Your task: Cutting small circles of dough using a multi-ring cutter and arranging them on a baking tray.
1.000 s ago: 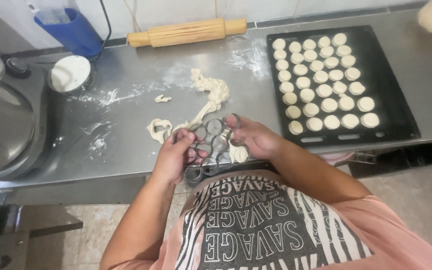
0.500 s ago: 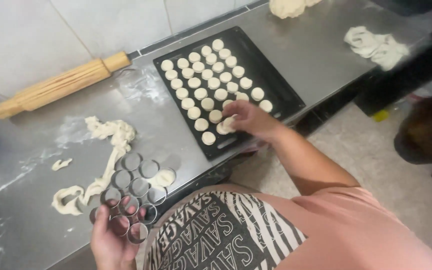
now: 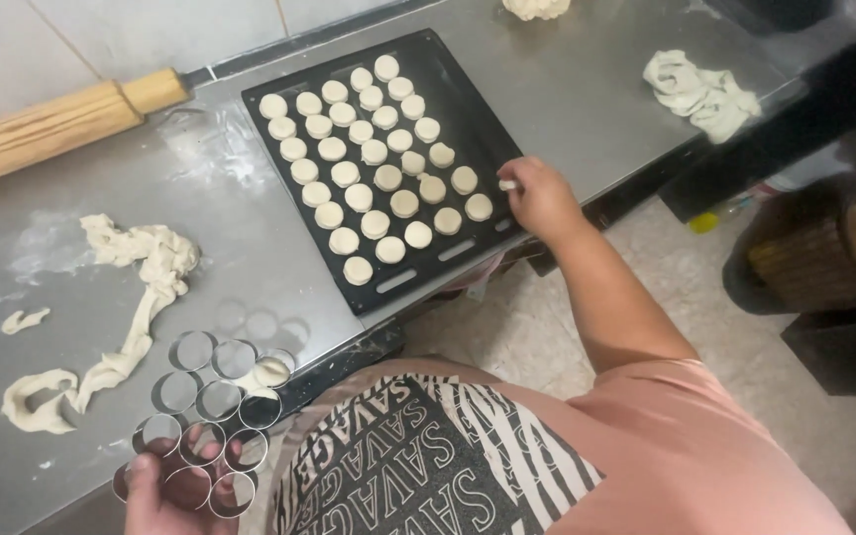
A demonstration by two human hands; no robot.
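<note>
My left hand grips a cluster of joined metal ring cutters at the near edge of the steel counter; one ring holds a dough round. My right hand reaches to the right side of a black baking tray and pinches a small piece of dough between its fingertips. The tray carries several rows of small dough rounds.
Scrap dough strips lie on the floured counter left of the tray. A wooden rolling pin rests at the back left. More dough scraps and a dough lump sit to the right. A dark stool stands on the floor.
The view swung right toward the tray. My right hand left the cutter, carried dough to the tray, and has shifted further to the tray's right edge. My left hand keeps the cutter.
</note>
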